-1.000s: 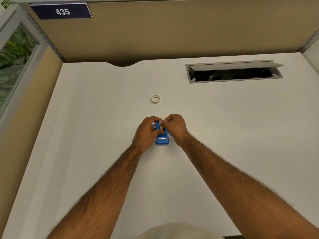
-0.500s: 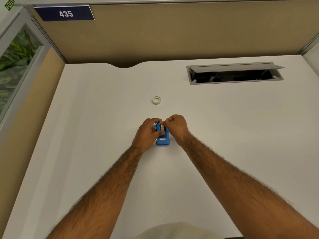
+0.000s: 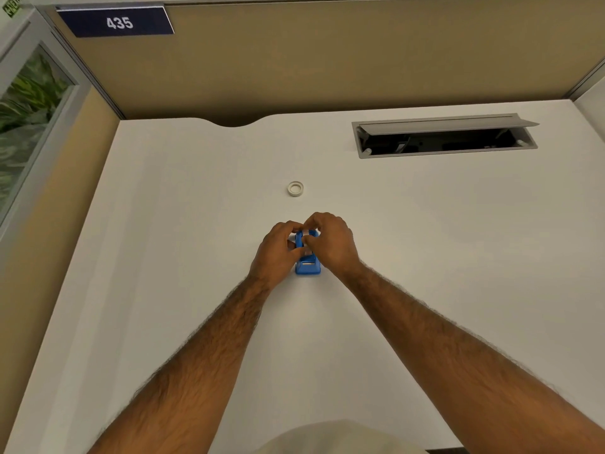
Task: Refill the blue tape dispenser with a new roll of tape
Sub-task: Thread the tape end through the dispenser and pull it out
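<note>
A blue tape dispenser (image 3: 307,265) sits upright on a white desk (image 3: 425,240), near the middle, its cutter end facing the person. A pale roll of tape (image 3: 306,233) shows in the dispenser's cradle, partly hidden by fingers. The left hand (image 3: 278,250) curls around the dispenser's left side, thumb and fingers closed on its body. The right hand (image 3: 330,244) arches over the top from the right, its fingertips pinched at the tape; whether they grip the roll or only a loose end cannot be told. Beyond the hands, apart from them, a small white ring (image 3: 295,188) lies flat on the desk. Farther back right, a grey cable hatch (image 3: 445,136) stands open. A navy sign reading 435 (image 3: 119,22) hangs on the tan partition.
</note>
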`<state>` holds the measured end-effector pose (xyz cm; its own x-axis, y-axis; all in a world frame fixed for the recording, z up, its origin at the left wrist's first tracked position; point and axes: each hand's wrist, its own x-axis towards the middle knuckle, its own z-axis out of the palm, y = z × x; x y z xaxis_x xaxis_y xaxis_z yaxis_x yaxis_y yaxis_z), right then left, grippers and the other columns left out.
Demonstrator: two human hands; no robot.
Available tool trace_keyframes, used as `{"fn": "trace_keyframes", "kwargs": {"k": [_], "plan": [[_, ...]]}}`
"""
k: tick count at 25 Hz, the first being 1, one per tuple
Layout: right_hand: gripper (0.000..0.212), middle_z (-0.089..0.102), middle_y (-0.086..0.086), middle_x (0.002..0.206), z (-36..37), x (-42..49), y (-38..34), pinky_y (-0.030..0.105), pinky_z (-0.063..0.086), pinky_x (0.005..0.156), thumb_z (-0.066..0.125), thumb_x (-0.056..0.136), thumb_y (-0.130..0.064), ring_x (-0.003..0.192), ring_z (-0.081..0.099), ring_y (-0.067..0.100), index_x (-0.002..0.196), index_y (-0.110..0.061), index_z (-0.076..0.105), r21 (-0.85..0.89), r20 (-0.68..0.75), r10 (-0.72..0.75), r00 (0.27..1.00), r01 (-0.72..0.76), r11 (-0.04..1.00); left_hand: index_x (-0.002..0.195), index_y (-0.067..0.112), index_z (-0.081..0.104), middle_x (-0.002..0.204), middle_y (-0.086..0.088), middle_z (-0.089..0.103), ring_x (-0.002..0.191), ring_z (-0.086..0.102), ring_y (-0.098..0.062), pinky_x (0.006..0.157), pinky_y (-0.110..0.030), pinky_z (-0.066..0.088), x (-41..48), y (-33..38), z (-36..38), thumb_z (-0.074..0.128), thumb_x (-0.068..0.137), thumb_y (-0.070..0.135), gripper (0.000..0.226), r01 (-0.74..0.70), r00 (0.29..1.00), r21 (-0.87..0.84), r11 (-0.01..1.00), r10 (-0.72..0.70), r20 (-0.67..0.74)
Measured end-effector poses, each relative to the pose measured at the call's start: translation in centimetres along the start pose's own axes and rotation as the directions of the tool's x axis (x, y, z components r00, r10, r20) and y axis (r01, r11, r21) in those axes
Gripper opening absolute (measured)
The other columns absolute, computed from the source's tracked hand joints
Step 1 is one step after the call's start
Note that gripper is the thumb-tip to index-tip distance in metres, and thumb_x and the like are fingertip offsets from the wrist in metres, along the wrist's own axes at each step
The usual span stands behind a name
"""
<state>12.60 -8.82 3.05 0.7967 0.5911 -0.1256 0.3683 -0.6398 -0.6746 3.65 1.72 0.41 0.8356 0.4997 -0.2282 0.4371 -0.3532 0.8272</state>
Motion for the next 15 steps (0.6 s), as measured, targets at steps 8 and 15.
{"fn": "trace_keyframes", "kwargs": {"k": [8,15], "plan": [[0.022,0.064,0.008,0.092,-0.5,0.2,0.6,0.032,0.045,0.080,0.050,0.097,-0.019,0.088,0.055,0.021,0.096,-0.009,0.070,-0.265,0.065,-0.239,0.969,0.248,0.932,0.120,0.023,0.061,0.122,0.004,0.062,0.091,0.064,-0.011,0.086,-0.029,0.055,0.2,0.0,-0.1,0.076,0.084,0.023,0.039,0.002,1.000,0.023,1.000,-0.002,0.004],[0.007,0.064,0.010,0.088,-0.5,-0.2,1.2,0.035,0.048,0.073,0.066,0.088,-0.013,0.083,0.054,0.023,0.090,-0.007,0.067,-0.363,0.105,-0.435,0.894,0.442,0.821,0.123,0.021,0.060,0.125,0.002,0.060,0.095,0.062,-0.013,0.086,-0.026,0.053,-0.1,0.2,-0.1,0.074,0.086,0.020,0.039,-0.015,1.000,0.038,0.999,0.015,0.003]]}}
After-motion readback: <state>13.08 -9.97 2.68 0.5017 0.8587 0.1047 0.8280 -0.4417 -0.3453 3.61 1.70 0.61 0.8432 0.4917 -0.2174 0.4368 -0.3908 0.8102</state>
